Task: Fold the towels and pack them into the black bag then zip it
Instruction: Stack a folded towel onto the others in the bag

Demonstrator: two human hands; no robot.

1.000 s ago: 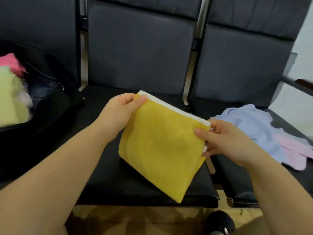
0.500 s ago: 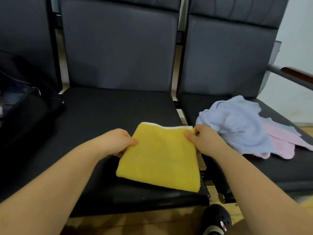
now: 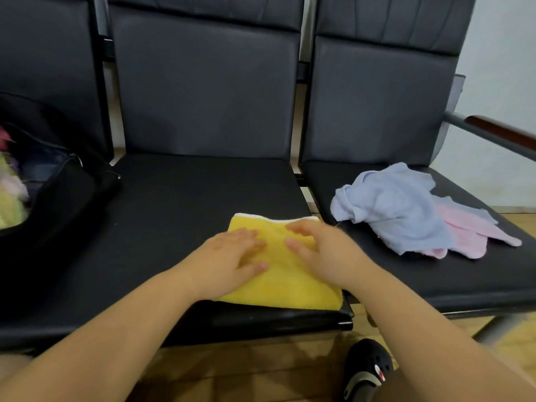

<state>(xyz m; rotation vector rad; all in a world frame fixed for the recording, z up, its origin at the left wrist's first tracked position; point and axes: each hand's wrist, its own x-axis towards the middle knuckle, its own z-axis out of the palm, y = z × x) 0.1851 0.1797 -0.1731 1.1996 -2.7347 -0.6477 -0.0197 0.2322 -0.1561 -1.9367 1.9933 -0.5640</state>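
Three dark seats (image 3: 203,184) in a row: one folded yellow towel (image 3: 287,282) lies on the middle seat's front edge. Left hand (image 3: 229,259) and right hand (image 3: 324,253) press it, fingers flat. Two loose towels, blue (image 3: 391,204) and pink (image 3: 470,227), lie right; the bag (image 3: 66,192) gapes left.

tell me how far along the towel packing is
Done: some folded towels sit in the open black bag. In hand: left hand and right hand press the folded yellow towel flat. Left: blue towel and pink towel unfolded, bag unzipped.
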